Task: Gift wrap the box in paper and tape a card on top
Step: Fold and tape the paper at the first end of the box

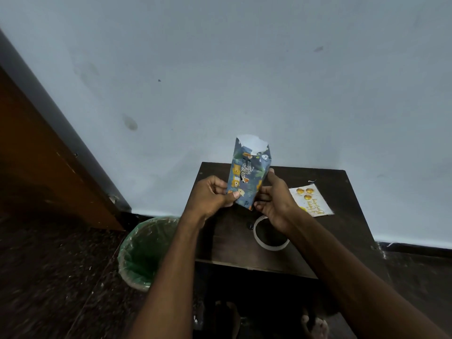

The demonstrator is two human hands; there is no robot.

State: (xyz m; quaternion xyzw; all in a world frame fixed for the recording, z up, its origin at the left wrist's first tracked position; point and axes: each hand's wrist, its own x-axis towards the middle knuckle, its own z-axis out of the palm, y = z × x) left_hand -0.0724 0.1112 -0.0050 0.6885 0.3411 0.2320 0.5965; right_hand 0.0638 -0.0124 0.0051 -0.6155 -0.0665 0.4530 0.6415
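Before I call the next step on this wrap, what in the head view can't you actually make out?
- Box, bottom end: hidden behind the left hand and right hand gripping it.
- Box's far side: faces away from the head camera.
- Tape roll: upper right part covered by the right wrist; loose end not visible.
- Card: script too small to read.

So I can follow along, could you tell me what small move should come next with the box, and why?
Probably fold the loose paper flaps at the top end down flat. Both the left hand and right hand hold the wrapped box upright; its upper end stands open, showing white underside, while the tape roll and birthday card wait on the table.
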